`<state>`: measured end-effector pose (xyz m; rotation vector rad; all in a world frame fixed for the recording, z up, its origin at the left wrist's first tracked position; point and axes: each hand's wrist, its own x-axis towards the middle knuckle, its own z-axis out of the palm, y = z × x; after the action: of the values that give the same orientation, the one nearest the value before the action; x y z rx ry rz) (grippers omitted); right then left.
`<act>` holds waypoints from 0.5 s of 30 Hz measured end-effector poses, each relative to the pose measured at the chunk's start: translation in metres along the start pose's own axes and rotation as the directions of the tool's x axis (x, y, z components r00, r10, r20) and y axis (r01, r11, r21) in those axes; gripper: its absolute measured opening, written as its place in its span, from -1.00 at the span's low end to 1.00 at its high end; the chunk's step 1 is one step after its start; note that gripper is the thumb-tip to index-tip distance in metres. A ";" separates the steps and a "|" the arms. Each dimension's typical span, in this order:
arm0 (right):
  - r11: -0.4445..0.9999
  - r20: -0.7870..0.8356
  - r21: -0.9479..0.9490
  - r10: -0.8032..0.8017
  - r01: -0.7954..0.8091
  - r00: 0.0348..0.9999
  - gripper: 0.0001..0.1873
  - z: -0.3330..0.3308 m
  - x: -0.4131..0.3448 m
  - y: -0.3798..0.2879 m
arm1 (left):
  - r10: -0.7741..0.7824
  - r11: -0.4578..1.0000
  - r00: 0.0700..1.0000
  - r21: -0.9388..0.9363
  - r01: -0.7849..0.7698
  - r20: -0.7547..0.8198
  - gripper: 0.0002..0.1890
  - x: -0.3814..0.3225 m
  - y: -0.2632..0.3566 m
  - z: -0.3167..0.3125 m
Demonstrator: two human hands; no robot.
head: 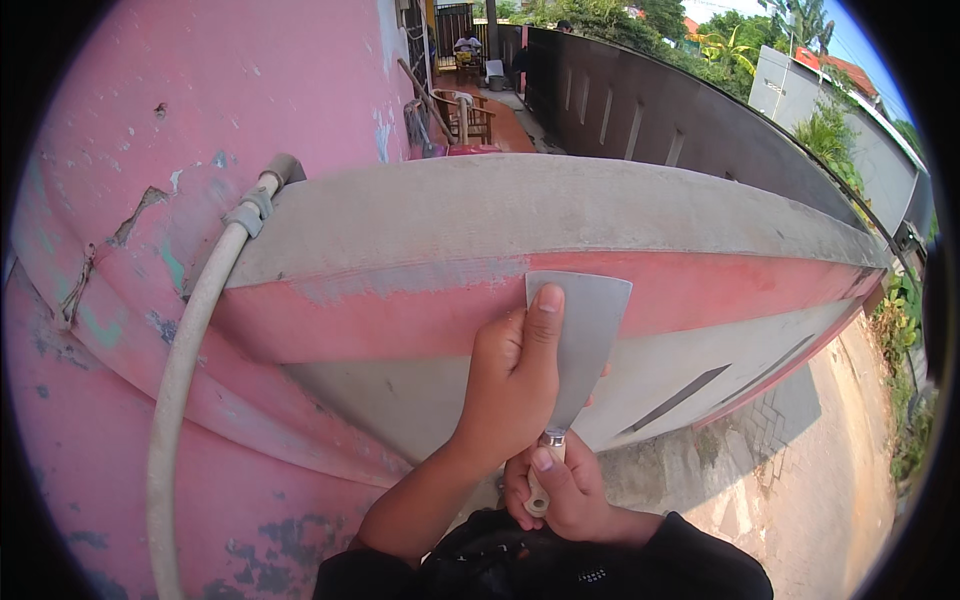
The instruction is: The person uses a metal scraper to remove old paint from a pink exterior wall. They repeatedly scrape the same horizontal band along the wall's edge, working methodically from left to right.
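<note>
A broad paint scraper with a metal blade (pixel 592 322) points up and away from me in front of a masonry wall. My left hand (pixel 517 375) grips the blade, thumb flat on its face and fingertips showing at its far edge. Lower down, my right hand (pixel 566 487) is closed round the pale handle (pixel 537 501), thumb on top. Just beyond the blade's tip runs the wall's pink painted band (pixel 405 319), with scraped grey patches along its upper left edge. Above the band lies the grey top of the wall (pixel 480 199). Whether the blade touches the band, I cannot tell.
A pale pipe (pixel 180 375) curves along the left, by a pink house wall (pixel 262 90) with peeling paint and cracks. Behind the wall top stand a wooden chair (pixel 472 120) and a seated person (pixel 468 49). A dark boundary wall (pixel 637 105) runs rightward; paving (pixel 802 450) lies below right.
</note>
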<state>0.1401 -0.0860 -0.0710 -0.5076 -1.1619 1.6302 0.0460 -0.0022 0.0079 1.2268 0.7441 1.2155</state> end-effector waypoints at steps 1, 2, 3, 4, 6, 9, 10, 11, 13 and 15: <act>1.000 0.002 -0.015 0.009 -0.009 1.000 -0.74 -0.001 0.001 -0.001 | 0.026 1.000 1.000 0.017 -0.026 0.007 -0.40 0.000 -0.001 -0.001; 0.999 0.003 -0.029 0.018 -0.018 1.000 -0.75 -0.001 0.003 -0.002 | 0.050 0.998 0.999 0.033 -0.051 0.015 -0.40 0.001 -0.001 -0.002; 0.999 -0.005 -0.030 0.016 -0.016 1.000 -0.75 -0.001 0.004 -0.003 | 0.048 0.999 0.999 0.020 -0.048 0.014 -0.40 0.001 0.000 -0.001; 0.999 -0.012 -0.031 0.013 -0.014 1.000 -0.75 0.001 0.004 -0.005 | 0.045 0.999 0.999 0.006 -0.045 0.013 -0.40 0.002 0.003 0.000; 1.000 -0.022 -0.016 0.027 -0.027 0.999 -0.75 0.000 0.002 -0.005 | 0.030 1.000 1.000 -0.003 -0.030 -0.008 -0.40 0.001 0.001 0.002; 0.999 -0.025 -0.005 0.051 -0.051 0.998 -0.75 0.000 0.000 -0.005 | 0.028 1.000 0.999 0.005 -0.028 -0.030 -0.40 -0.001 -0.001 0.003; 0.999 -0.025 -0.026 0.043 -0.044 0.999 -0.74 0.002 0.004 -0.008 | 0.050 0.999 0.999 0.006 -0.050 -0.014 -0.40 0.003 0.003 0.001; 0.998 -0.024 -0.046 0.036 -0.037 0.999 -0.74 0.004 0.006 -0.010 | 0.071 0.997 0.997 0.006 -0.071 0.002 -0.40 0.004 0.005 0.000; 0.999 -0.026 -0.013 0.042 -0.042 0.999 -0.74 0.003 0.004 -0.010 | 0.041 0.999 0.999 -0.004 -0.041 -0.009 -0.39 0.002 0.004 0.002; 0.998 -0.034 -0.004 0.056 -0.056 0.998 -0.75 0.002 0.000 -0.009 | 0.030 1.000 0.999 -0.004 -0.030 -0.033 -0.39 0.000 0.001 0.004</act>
<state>0.1429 -0.0864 -0.0624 -0.5733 -1.1353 1.6607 0.0497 -0.0033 0.0097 1.2209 0.7487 1.2640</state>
